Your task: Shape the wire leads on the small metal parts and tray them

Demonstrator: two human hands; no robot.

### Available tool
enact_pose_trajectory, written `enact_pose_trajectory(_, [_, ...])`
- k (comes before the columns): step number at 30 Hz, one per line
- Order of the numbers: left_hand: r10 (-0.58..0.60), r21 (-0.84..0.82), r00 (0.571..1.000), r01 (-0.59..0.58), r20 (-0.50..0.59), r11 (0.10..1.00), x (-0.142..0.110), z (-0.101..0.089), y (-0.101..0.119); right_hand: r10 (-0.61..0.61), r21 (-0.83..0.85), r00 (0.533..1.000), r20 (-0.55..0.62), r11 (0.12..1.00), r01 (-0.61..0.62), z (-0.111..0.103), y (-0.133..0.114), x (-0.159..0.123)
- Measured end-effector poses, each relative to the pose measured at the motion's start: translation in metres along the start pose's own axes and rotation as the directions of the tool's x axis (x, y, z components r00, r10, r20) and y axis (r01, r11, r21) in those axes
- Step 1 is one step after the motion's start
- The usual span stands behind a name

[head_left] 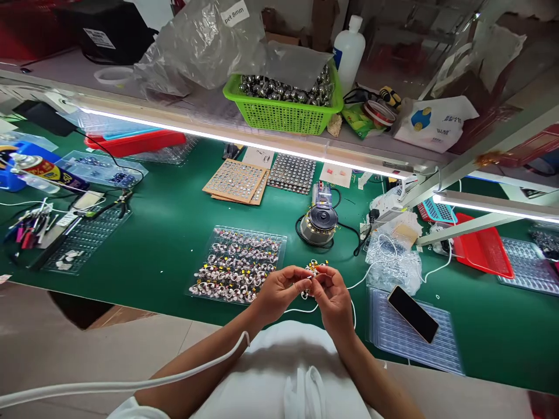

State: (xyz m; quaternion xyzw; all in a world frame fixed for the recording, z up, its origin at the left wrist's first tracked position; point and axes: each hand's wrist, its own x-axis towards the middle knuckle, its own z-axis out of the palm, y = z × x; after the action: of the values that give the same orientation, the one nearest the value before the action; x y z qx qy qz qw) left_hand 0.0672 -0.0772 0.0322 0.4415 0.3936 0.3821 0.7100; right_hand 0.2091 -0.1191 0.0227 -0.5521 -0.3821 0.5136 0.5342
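Note:
My left hand [279, 289] and my right hand [332, 297] meet close together above the front edge of the green table [170, 227]. Both pinch a small cluster of tiny white and yellow parts [315, 269] held between the fingertips. A thin white cord [301, 308] runs from under the hands. Just left of my left hand lies a clear tray [238, 263] filled with several rows of the same small parts.
A round winding device [322, 221] with black cable stands behind the hands. A phone [413, 313] lies on clear trays at the right, near a plastic bag [391, 256] and a red tray [483, 250]. A green basket [283, 110] of metal balls sits on the shelf.

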Motion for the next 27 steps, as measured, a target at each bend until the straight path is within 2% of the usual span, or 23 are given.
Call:
enact_pose_trajectory(4, [0.090, -0.047, 0.994, -0.093, -0.067, 0.994, 0.001, 0.005, 0.005, -0.018, -0.010, 0.999, 0.031, 1.000, 0.018, 0.000, 0.001, 0.001])
enact_pose_trajectory(8, [-0.015, -0.140, 0.994, 0.000, -0.107, 0.990, 0.004, 0.007, 0.008, -0.072, -0.098, 0.995, 0.068, 0.992, 0.079, -0.010, -0.003, 0.004])
enact_pose_trajectory(12, [-0.083, -0.175, 0.981, 0.051, -0.178, 0.983, 0.008, 0.009, 0.012, -0.165, -0.181, 0.984, 0.072, 0.968, 0.175, -0.021, -0.021, 0.004])
enact_pose_trajectory(17, [-0.102, -0.184, 0.981, 0.071, -0.163, 0.980, 0.007, 0.018, 0.015, -0.220, -0.305, 0.941, 0.257, 0.905, 0.295, -0.021, -0.043, 0.001])
enact_pose_trajectory(20, [-0.084, -0.149, 0.982, 0.059, -0.170, 0.987, 0.004, 0.024, 0.016, -0.218, -0.387, 0.949, 0.227, 0.874, 0.294, -0.018, -0.047, 0.004])
enact_pose_trajectory(27, [-0.025, -0.046, 0.983, 0.017, -0.180, 0.999, -0.002, 0.028, 0.014, -0.191, -0.390, 0.964, 0.184, 0.886, 0.250, -0.020, -0.044, 0.008])
